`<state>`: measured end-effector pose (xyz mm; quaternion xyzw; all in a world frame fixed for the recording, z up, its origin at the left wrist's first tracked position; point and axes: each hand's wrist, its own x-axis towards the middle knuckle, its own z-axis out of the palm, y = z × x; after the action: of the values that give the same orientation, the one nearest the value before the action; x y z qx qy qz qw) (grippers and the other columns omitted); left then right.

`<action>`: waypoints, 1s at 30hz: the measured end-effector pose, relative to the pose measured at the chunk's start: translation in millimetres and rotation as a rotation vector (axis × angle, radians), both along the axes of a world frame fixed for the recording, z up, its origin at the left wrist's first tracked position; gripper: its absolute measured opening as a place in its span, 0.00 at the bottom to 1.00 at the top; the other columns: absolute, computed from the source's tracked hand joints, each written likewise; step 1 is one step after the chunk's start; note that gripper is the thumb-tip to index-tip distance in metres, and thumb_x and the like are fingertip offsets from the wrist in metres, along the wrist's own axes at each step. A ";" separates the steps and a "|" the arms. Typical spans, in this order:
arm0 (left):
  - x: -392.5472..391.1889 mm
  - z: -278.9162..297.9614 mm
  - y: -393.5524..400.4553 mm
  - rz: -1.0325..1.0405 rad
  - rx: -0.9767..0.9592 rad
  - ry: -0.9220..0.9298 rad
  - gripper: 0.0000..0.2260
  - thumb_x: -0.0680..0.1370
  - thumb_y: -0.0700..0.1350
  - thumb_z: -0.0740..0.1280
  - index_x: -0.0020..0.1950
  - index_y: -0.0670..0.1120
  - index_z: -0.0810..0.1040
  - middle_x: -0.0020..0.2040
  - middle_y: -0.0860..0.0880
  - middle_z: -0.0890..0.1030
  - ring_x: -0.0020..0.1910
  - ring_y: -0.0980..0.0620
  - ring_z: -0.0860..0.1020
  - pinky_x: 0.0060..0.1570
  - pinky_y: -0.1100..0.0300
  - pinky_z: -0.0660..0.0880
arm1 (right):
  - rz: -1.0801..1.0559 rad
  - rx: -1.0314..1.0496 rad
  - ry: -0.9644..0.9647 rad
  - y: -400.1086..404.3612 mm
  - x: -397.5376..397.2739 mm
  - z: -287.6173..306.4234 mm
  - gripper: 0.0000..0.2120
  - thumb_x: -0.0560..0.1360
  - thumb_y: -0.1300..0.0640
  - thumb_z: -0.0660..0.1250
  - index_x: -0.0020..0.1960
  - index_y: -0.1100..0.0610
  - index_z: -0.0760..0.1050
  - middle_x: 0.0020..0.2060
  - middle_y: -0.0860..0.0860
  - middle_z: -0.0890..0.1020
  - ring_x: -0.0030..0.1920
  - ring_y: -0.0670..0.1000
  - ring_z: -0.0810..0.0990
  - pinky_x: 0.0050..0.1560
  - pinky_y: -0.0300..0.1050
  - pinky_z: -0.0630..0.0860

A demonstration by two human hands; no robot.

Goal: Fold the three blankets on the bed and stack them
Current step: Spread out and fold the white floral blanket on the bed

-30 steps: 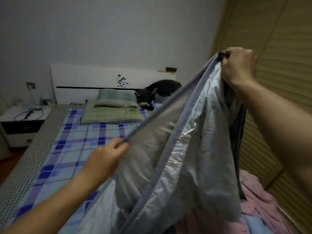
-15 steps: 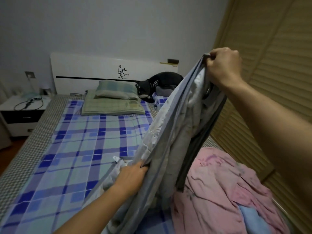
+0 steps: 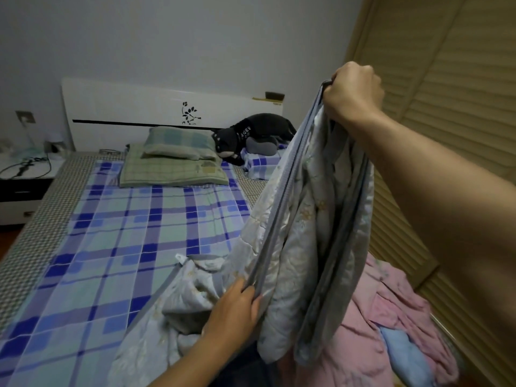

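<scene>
A pale grey-blue quilted blanket (image 3: 312, 219) with a grey border hangs over the bed's right half. My right hand (image 3: 353, 92) grips its bunched top edge, raised high. My left hand (image 3: 237, 308) pinches the grey border lower down, near the bed surface; the blanket's lower part lies crumpled on the sheet. A pink blanket (image 3: 391, 325) lies rumpled at the bed's near right, partly hidden behind the hanging one. A light blue blanket (image 3: 402, 356) pokes out on top of the pink one.
The bed has a blue plaid sheet (image 3: 125, 247). Green pillows (image 3: 173, 163) and a dark plush toy (image 3: 251, 132) lie by the white headboard (image 3: 139, 107). A nightstand (image 3: 19, 185) stands left; louvred wardrobe doors (image 3: 446, 107) run along the right.
My left hand slid down along the blanket's grey border from mid-height toward the bed. My right hand kept its raised grip. The blanket now hangs narrower, uncovering the pink blanket.
</scene>
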<state>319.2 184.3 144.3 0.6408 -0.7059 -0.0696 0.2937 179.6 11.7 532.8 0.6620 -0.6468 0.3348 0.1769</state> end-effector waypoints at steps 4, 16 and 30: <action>5.4 -18.7 17.4 -0.014 0.025 0.181 0.20 0.79 0.60 0.53 0.45 0.49 0.79 0.49 0.54 0.76 0.45 0.51 0.79 0.44 0.55 0.76 | -0.070 0.032 -0.033 -9.2 -13.7 0.2 0.13 0.75 0.58 0.63 0.58 0.58 0.80 0.56 0.61 0.81 0.58 0.65 0.79 0.55 0.53 0.76; 83.4 27.8 42.3 0.521 -0.023 0.953 0.07 0.77 0.45 0.72 0.41 0.56 0.84 0.37 0.59 0.84 0.44 0.52 0.82 0.46 0.59 0.78 | -0.059 0.045 -0.351 -41.6 -52.7 -52.6 0.14 0.76 0.60 0.60 0.55 0.54 0.82 0.54 0.59 0.83 0.57 0.61 0.80 0.55 0.50 0.76; 206.7 46.4 58.2 0.051 0.144 0.134 0.17 0.76 0.43 0.71 0.53 0.67 0.74 0.50 0.66 0.75 0.48 0.67 0.75 0.48 0.74 0.69 | 0.412 -0.117 0.006 -9.9 -91.7 -239.9 0.15 0.71 0.66 0.63 0.56 0.56 0.78 0.50 0.58 0.82 0.44 0.61 0.81 0.43 0.51 0.76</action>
<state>525.9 242.5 190.7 0.6720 -0.6611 -0.1553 0.2954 87.9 1.8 292.9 0.7697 -0.4768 0.3989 0.1451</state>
